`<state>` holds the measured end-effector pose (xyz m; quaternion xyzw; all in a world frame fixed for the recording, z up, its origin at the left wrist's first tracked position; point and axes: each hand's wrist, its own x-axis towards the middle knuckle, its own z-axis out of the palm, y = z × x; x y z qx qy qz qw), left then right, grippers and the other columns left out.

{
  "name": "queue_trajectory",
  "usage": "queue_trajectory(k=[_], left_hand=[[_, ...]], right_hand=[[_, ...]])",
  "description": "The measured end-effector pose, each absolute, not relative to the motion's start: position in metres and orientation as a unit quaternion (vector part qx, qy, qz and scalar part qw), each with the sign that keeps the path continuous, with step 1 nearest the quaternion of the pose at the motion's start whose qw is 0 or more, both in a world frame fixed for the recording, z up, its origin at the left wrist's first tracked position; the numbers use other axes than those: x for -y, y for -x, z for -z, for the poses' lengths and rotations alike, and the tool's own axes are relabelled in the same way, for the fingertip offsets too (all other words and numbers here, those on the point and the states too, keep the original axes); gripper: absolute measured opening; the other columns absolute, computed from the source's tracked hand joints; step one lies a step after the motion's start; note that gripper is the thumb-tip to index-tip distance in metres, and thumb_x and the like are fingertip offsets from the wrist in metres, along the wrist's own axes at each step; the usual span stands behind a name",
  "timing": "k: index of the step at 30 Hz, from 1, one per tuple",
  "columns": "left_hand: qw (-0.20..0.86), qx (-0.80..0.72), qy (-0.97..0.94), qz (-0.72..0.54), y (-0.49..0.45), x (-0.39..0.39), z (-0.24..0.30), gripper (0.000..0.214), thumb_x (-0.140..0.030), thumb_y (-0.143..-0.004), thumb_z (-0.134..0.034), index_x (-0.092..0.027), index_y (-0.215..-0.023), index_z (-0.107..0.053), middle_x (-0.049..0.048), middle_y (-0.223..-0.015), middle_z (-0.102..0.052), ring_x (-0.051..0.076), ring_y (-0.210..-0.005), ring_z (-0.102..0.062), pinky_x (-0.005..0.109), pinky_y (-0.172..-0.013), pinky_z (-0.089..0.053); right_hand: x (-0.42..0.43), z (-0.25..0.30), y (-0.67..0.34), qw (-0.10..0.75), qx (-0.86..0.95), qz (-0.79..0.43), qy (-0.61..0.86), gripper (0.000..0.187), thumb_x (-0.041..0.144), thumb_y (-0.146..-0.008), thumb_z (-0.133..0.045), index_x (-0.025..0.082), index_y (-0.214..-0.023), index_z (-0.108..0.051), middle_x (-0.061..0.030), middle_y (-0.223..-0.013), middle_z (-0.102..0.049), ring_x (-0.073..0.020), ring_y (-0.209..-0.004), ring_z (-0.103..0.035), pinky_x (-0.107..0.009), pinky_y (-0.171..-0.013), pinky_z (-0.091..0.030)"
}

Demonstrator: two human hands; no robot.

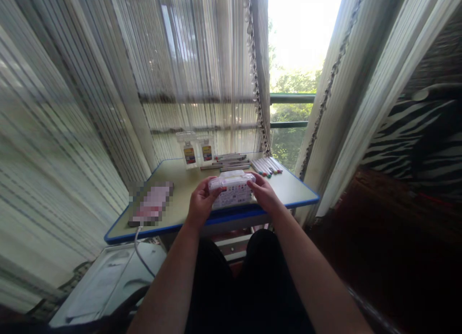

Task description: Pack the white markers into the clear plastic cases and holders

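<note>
A clear plastic marker box [232, 189] with a printed colour chart on its front sits at the near edge of a small desk [180, 199]. My left hand [201, 202] grips its left end, fingers curled over the top. On the right end rests my right hand [264, 193], with its fingers wrapped round the side. Loose markers [267, 166] lie in a row just beyond the box, and more markers [231, 160] lie further back.
Two upright clear marker cases [197, 150] stand at the desk's far edge. A phone with a cable [151, 205] lies at the left. Striped curtains hang all round, with a window gap ahead. A white case [108, 281] sits on the floor at the left.
</note>
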<state>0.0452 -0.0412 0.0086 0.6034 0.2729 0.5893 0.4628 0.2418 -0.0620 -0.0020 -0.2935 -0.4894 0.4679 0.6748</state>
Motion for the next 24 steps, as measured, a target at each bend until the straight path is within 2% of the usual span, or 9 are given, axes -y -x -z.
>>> queue_trajectory(k=[9,14,16,24], left_hand=[[0.422,-0.26,-0.622,-0.606,-0.046,0.046,-0.005,0.052,-0.038,-0.065,-0.077,-0.021,-0.109,-0.055,0.0025,-0.093,-0.069,0.016,-0.08,-0.067,0.025,-0.069,-0.056],[0.383,-0.232,-0.628,-0.637,-0.049,0.047,-0.001,0.036,-0.039,-0.07,-0.073,-0.022,-0.097,-0.056,0.0045,-0.115,-0.065,0.017,-0.095,-0.066,0.028,-0.081,-0.055],[0.365,-0.23,-0.635,-0.641,-0.05,0.045,0.002,0.033,-0.037,-0.073,-0.071,-0.022,-0.098,-0.057,0.0048,-0.116,-0.064,0.017,-0.095,-0.066,0.028,-0.082,-0.055],[0.186,-0.236,-0.697,-0.651,-0.046,0.033,0.014,0.026,-0.035,-0.081,-0.064,-0.02,-0.101,-0.057,0.0086,-0.115,-0.061,0.018,-0.102,-0.063,0.028,-0.077,-0.055]], right_hand=[[0.063,0.004,-0.244,0.674,0.497,-0.468,0.282,0.041,0.04,-0.064,-0.076,0.026,-0.1,-0.062,0.001,-0.085,-0.067,-0.0185,-0.082,-0.061,-0.03,-0.075,-0.049],[0.061,0.004,-0.242,0.676,0.494,-0.466,0.288,0.041,0.041,-0.064,-0.076,0.026,-0.099,-0.063,0.0005,-0.084,-0.066,-0.0201,-0.087,-0.062,-0.03,-0.075,-0.049],[0.06,0.004,-0.241,0.675,0.495,-0.469,0.281,0.04,0.041,-0.065,-0.076,0.026,-0.099,-0.063,0.0005,-0.084,-0.066,-0.0199,-0.087,-0.062,-0.03,-0.076,-0.05],[0.059,0.003,-0.241,0.674,0.49,-0.478,0.278,0.044,0.044,-0.063,-0.078,0.027,-0.1,-0.063,0.0018,-0.085,-0.068,-0.0189,-0.085,-0.063,-0.03,-0.076,-0.05]])
